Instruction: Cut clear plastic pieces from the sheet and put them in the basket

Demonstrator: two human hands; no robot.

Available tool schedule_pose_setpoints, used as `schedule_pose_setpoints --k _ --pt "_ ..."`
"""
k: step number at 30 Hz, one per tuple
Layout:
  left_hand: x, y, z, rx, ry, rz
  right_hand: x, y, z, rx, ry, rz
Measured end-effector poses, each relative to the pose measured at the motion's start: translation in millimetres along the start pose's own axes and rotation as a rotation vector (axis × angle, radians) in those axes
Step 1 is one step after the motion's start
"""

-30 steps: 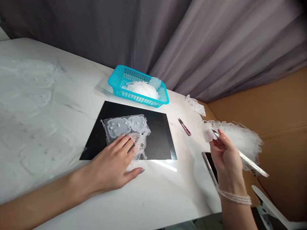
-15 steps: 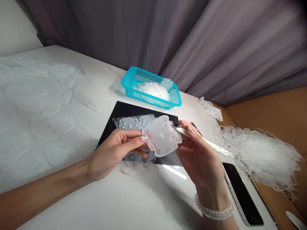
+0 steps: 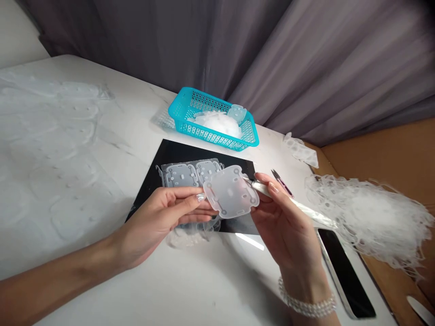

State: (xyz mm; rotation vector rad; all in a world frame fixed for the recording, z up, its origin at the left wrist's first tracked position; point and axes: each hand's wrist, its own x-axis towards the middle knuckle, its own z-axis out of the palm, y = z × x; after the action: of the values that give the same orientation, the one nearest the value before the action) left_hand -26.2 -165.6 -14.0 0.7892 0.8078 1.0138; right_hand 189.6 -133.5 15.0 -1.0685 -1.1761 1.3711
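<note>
Between my two hands is a frosted, translucent plastic piece with rounded corners and small holes. My left hand pinches its left edge between thumb and fingers. My right hand grips a craft knife with a shiny, whitish wrapped handle; its thin metal tip is at the piece's upper right edge. The right fingers also reach behind the piece's right side, partly hidden. Below lies a clear moulded sheet with similar shapes, on a black board and partly covered by my left hand.
Behind the board stands a turquoise basket holding a pile of white pieces. Small scissors or snips, a phone and a heap of clear plastic scraps are at the right. Clear moulded sheets spread across the left.
The plastic piece has turned slightly and sits flatter between my hands. My left fingers have straightened beneath it. The knife tip stays by its upper right edge. The view has shifted slightly.
</note>
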Motion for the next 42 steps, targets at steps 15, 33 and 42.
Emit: schedule_pose_setpoints --k 15,33,42 --pt "-2 3 7.4 -0.346 -0.102 -0.067 -12 2 14 0.052 -0.051 -0.09" --pt "-6 0 11.4 -0.369 -0.023 -0.145 -10 19 17 -0.055 0.009 0.108" --pt "-2 3 9.4 -0.46 -0.033 -0.173 -8 19 14 -0.045 0.02 0.091"
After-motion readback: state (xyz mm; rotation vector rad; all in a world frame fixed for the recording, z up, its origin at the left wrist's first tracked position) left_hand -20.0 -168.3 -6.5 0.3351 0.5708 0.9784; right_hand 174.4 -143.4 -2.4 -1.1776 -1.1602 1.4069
